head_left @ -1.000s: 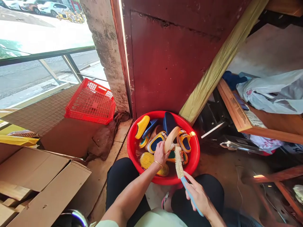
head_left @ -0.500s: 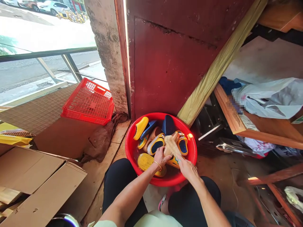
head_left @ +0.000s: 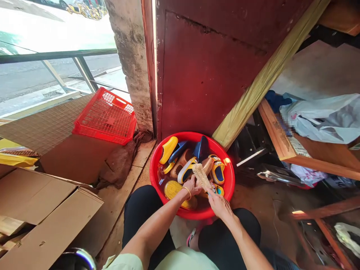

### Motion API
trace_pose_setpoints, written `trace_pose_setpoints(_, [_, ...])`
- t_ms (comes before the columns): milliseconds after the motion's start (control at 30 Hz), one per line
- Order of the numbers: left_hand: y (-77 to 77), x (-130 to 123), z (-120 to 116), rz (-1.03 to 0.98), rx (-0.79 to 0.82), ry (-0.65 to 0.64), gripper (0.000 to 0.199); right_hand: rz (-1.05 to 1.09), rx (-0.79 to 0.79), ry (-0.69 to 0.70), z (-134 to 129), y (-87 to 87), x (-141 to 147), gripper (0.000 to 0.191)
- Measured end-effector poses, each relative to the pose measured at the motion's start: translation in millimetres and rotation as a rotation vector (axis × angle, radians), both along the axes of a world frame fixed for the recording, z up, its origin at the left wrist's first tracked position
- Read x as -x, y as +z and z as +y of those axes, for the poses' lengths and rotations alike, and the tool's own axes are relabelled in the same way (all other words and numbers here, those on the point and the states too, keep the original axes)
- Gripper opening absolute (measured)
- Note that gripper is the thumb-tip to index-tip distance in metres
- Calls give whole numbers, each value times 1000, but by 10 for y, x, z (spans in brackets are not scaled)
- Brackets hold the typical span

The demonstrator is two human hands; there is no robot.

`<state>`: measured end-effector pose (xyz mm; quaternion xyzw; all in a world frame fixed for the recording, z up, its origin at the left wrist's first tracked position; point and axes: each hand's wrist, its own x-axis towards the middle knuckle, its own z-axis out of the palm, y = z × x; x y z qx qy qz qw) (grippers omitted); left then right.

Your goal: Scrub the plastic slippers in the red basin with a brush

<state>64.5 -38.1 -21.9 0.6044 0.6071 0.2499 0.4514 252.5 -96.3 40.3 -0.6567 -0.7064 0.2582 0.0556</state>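
Note:
A red plastic basin (head_left: 231, 180) between my knees holds several clogs and slippers in water. My right hand (head_left: 221, 204) grips the handle of a pale scrubbing brush (head_left: 200, 175), whose bristles show. My left hand (head_left: 191, 187) is closed at the near side of a tan shoe (head_left: 208, 165), which the brush partly covers. Beside my left hand lie a yellow clog with its textured sole up (head_left: 173, 189) and a yellow clog with a white edge (head_left: 186, 170). Farther back are a yellow clog (head_left: 169, 150) and a dark blue slipper (head_left: 201, 149).
A dark red door (head_left: 197, 75) stands right behind the basin. A red plastic crate (head_left: 105, 118) rests on cardboard at the left, with a cardboard box (head_left: 36, 195) nearer me. On the right is a wooden shelf (head_left: 278, 138) bearing a plastic bag (head_left: 323, 116).
The brush has turned and shifted slightly left, so its bristles now show clearly. My right hand has moved a little left and down. The view has shifted slightly.

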Motion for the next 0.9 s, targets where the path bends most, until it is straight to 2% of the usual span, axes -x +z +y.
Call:
trace_pose_setpoints(67, [-28,-15,4,-48,22,2,74,-130,-43,-6,47,32,-52,53])
trace_pose_setpoints(133, [-34,-36,-31,-76,7,21,78,-192,-84,-51,208,105,-71,54])
trace_pose_setpoints(267, [51,-34,-160,9,-173,56,82,-180,-105,-176,466,253,-25,55])
trace_pose_setpoints(333, [128,-5,-202,109,-311,90,89,-174,-138,-183,400,267,13,56])
trace_pose_setpoints(433, [216,34,-201,188,-474,112,100,-143,-157,-55,93,206,53,58])
trace_pose_setpoints(500, [218,41,-176,201,-544,104,102,-132,-119,39,-96,155,67,58])
trace_pose_setpoints(567, [168,33,-150,226,-586,93,103,-155,-79,69,-144,138,78,58])
trace_pose_setpoints(633, [92,23,-128,258,-610,85,107,-216,-65,41,-13,176,96,58])
trace_pose_setpoints(733, [2,25,-107,301,-639,99,112,-303,-73,-12,383,335,128,57])
trace_pose_setpoints(833, [-15,48,-108,341,-670,133,113,-331,-89,-89,737,539,114,54])
trace_pose_setpoints(900, [-3,63,-123,359,-699,146,111,-315,-98,-131,837,631,85,55])
